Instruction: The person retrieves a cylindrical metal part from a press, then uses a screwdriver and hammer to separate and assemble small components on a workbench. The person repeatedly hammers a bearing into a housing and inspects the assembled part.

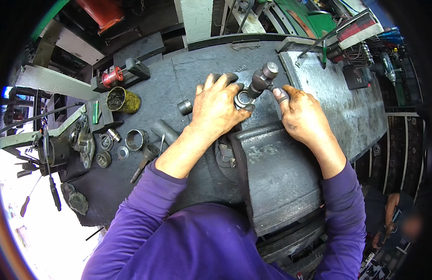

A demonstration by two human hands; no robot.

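My right hand (301,112) is closed round the handle of a ball-peen hammer, which it mostly hides. The dark steel hammer head (264,78) hangs close above a small metal ring (244,98) and partly covers it. From the left, my left hand (217,103) curls its blackened thumb and fingertips round this ring, holding it at the bench top. Whether the hammer touches the ring I cannot tell. A short dark metal sleeve (184,107) lies just left of my left hand. Below my hands rises the worn metal housing of a vise-like block (281,172).
Loose gears, rings (136,139) and a grey tube (164,129) lie left of my forearm. A yellow can (124,100) of dark grease stands behind them. At right are a steel plate (328,93) and a black box (356,77). Another person (391,214) is at lower right.
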